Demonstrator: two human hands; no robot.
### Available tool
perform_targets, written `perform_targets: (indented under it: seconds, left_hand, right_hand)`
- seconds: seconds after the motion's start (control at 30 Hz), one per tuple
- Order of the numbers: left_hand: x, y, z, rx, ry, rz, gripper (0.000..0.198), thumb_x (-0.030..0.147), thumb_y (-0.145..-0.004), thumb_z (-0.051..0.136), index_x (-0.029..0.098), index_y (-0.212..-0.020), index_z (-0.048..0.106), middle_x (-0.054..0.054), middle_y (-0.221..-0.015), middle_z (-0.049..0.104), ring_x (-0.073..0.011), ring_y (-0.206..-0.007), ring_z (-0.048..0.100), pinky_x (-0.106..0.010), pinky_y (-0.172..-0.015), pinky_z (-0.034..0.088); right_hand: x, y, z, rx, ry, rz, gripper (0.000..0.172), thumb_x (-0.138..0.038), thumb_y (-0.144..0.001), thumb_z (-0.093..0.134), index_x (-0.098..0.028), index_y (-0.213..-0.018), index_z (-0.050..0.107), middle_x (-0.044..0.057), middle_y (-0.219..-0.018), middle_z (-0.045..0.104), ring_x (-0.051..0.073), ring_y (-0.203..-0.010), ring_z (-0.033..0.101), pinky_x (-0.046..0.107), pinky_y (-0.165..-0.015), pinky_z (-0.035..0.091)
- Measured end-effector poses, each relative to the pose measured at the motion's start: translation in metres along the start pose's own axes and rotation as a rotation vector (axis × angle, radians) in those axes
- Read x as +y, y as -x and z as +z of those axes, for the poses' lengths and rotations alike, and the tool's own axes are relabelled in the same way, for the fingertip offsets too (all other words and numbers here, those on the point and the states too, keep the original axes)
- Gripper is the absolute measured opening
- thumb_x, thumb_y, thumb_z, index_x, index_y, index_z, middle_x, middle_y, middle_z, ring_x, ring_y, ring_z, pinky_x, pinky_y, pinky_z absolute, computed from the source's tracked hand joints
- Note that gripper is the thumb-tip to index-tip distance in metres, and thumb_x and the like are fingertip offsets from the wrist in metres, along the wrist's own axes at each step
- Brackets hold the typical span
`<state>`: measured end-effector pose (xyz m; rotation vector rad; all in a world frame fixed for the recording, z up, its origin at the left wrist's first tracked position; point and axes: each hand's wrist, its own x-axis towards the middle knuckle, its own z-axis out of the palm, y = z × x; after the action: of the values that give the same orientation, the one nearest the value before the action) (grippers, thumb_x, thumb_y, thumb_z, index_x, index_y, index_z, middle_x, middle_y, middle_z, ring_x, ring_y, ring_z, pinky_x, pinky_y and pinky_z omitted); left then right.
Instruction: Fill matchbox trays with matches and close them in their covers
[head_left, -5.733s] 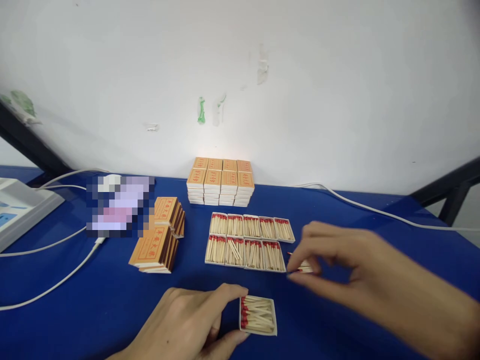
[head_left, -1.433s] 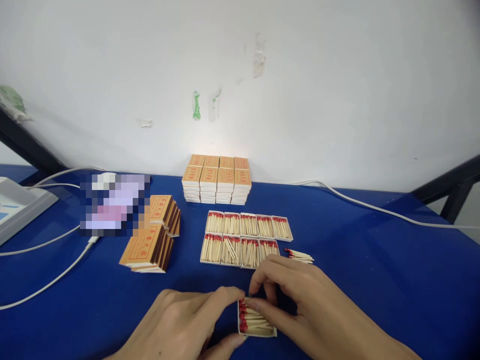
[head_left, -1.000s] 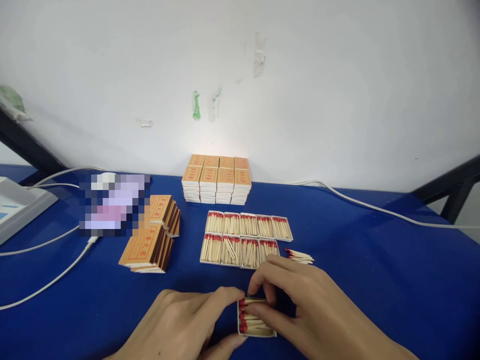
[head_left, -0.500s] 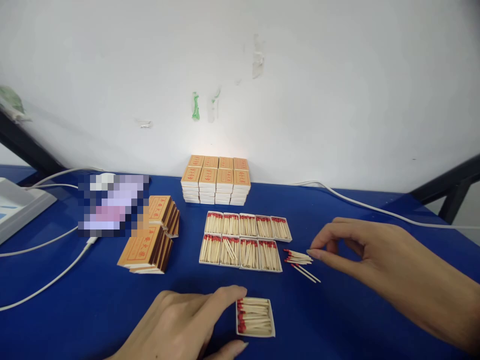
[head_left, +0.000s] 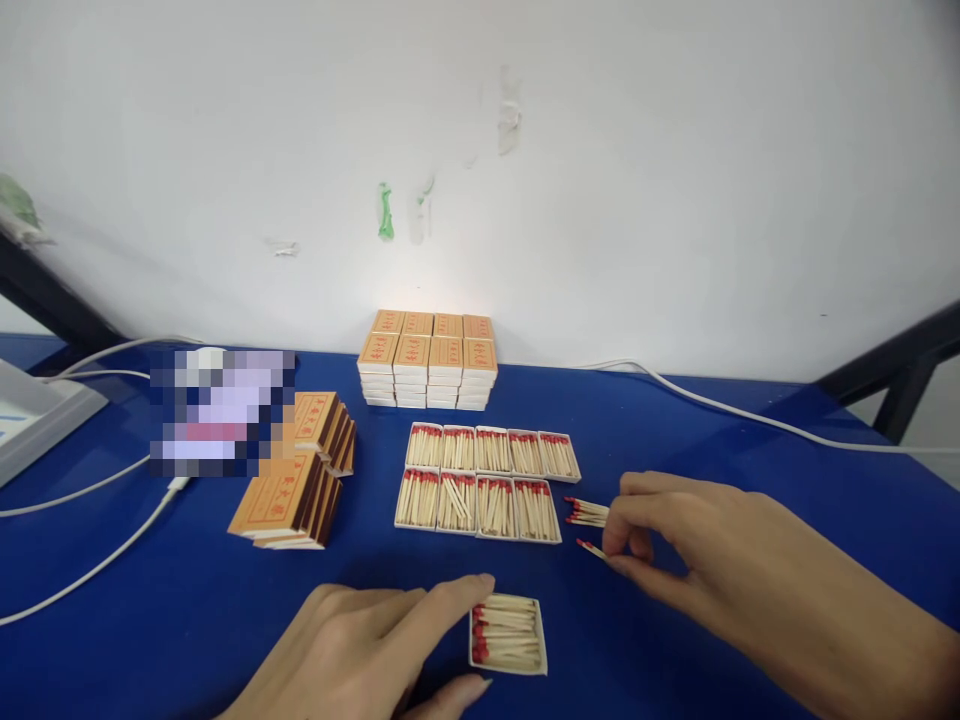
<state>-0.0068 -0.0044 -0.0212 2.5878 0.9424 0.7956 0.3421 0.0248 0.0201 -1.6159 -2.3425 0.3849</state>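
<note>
A white matchbox tray [head_left: 541,640], packed with red-headed matches [head_left: 510,632], lies on the blue table. My left hand [head_left: 360,650] is beside it, thumb and index finger spread apart. Its index fingertip touches the tray's upper left corner; the thumb rests just below the lower left corner. Farther right, my right hand [head_left: 675,545] pinches a couple of loose matches [head_left: 592,549] on the table, their heads pointing left. A small pile of matches [head_left: 587,512] lies just behind, partly hidden by the right fingers.
Two rows of filled match trays [head_left: 478,528] stand together mid-table. Closed orange matchboxes are stacked by the wall [head_left: 427,365], and more lie in a leaning stack [head_left: 281,495] at left. A blurred phone [head_left: 225,405], white cables [head_left: 720,408] and a white device [head_left: 45,410] are around them.
My right hand has come down and slightly left from the small pile to the two separate matches, closing its fingertips on them. My left hand and its tray stay nearly the same.
</note>
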Motion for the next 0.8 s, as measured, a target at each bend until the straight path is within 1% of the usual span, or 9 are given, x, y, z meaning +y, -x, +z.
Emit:
perform_targets:
  seconds: [0.07, 0.1, 0.2, 0.27, 0.3, 0.37, 0.53, 0.67, 0.8]
  left_hand:
    - [0.000, -0.001, 0.001, 0.014, 0.004, -0.005, 0.036, 0.044, -0.127, 0.049, 0.022, -0.154, 0.058, 0.014, -0.063, 0.063, -0.0113, -0.040, 0.065, -0.022, -0.046, 0.056]
    - [0.001, -0.002, 0.001, 0.020, 0.002, -0.005, 0.036, 0.045, -0.128, 0.047, 0.022, -0.153, 0.058, 0.014, -0.063, 0.063, -0.0113, -0.040, 0.064, -0.022, -0.045, 0.055]
    - [0.001, -0.004, 0.002, 0.012, -0.014, -0.008, 0.036, 0.046, -0.128, 0.046, 0.021, -0.150, 0.059, 0.014, -0.062, 0.063, -0.0114, -0.038, 0.062, -0.022, -0.041, 0.051]
    - [0.000, -0.003, 0.002, -0.003, -0.016, -0.015, 0.037, 0.047, -0.128, 0.045, 0.021, -0.149, 0.060, 0.014, -0.061, 0.061, -0.0114, -0.037, 0.059, -0.023, -0.039, 0.048]
    - [0.000, -0.003, 0.002, -0.007, -0.015, -0.018, 0.037, 0.048, -0.128, 0.045, 0.021, -0.148, 0.060, 0.014, -0.061, 0.061, -0.0113, -0.037, 0.059, -0.023, -0.038, 0.046]
    - [0.000, -0.004, 0.002, 0.002, -0.015, -0.024, 0.037, 0.049, -0.128, 0.044, 0.021, -0.147, 0.061, 0.014, -0.062, 0.060, -0.0109, -0.038, 0.059, -0.022, -0.039, 0.046]
    - [0.002, -0.006, 0.002, 0.015, -0.024, -0.016, 0.036, 0.050, -0.129, 0.041, 0.023, -0.142, 0.061, 0.014, -0.061, 0.057, -0.0113, -0.040, 0.063, -0.022, -0.043, 0.051]
    - [0.004, -0.008, 0.000, 0.006, -0.021, -0.026, 0.036, 0.050, -0.129, 0.042, 0.024, -0.141, 0.063, 0.014, -0.062, 0.059, -0.0114, -0.041, 0.065, -0.022, -0.044, 0.053]
    - [0.004, -0.008, -0.001, -0.006, -0.007, -0.025, 0.036, 0.051, -0.128, 0.043, 0.025, -0.142, 0.063, 0.013, -0.063, 0.060, -0.0113, -0.041, 0.066, -0.021, -0.044, 0.053]
  right_hand:
    - [-0.005, -0.001, -0.005, -0.099, 0.002, -0.006, 0.017, -0.016, -0.092, 0.083, -0.032, -0.085, 0.080, -0.003, -0.085, 0.077, 0.018, -0.066, 0.073, 0.032, -0.061, 0.049]
    - [-0.010, -0.003, -0.008, -0.137, -0.019, -0.013, 0.017, -0.017, -0.094, 0.081, -0.032, -0.087, 0.081, -0.003, -0.085, 0.077, 0.017, -0.066, 0.072, 0.032, -0.061, 0.049]
    - [-0.034, -0.008, -0.011, -0.186, -0.167, -0.065, 0.018, -0.018, -0.100, 0.079, -0.033, -0.090, 0.082, -0.002, -0.089, 0.078, 0.016, -0.068, 0.072, 0.029, -0.061, 0.052]
    - [-0.054, -0.009, -0.005, -0.192, -0.240, -0.145, 0.022, -0.011, -0.098, 0.078, -0.032, -0.092, 0.082, 0.000, -0.096, 0.080, 0.017, -0.078, 0.076, 0.027, -0.067, 0.058]
    - [-0.062, -0.009, -0.001, -0.199, -0.254, -0.203, 0.025, -0.008, -0.097, 0.077, -0.032, -0.096, 0.083, 0.000, -0.101, 0.081, 0.017, -0.083, 0.078, 0.027, -0.072, 0.061]
    - [-0.073, -0.006, 0.010, -0.161, -0.216, -0.281, 0.025, -0.005, -0.097, 0.077, -0.029, -0.099, 0.082, 0.001, -0.101, 0.080, 0.019, -0.086, 0.079, 0.028, -0.074, 0.063]
    - [-0.076, -0.002, 0.028, -0.078, -0.046, -0.355, 0.018, -0.007, -0.098, 0.079, -0.024, -0.093, 0.076, 0.003, -0.097, 0.077, 0.021, -0.087, 0.078, 0.029, -0.067, 0.063]
    - [-0.074, -0.003, 0.032, -0.063, 0.030, -0.384, 0.018, -0.008, -0.099, 0.078, -0.023, -0.091, 0.074, 0.003, -0.094, 0.076, 0.022, -0.087, 0.077, 0.029, -0.061, 0.061]
    - [-0.073, -0.004, 0.032, -0.044, 0.059, -0.372, 0.018, -0.008, -0.098, 0.080, -0.024, -0.092, 0.073, 0.003, -0.095, 0.076, 0.023, -0.088, 0.077, 0.031, -0.064, 0.061]
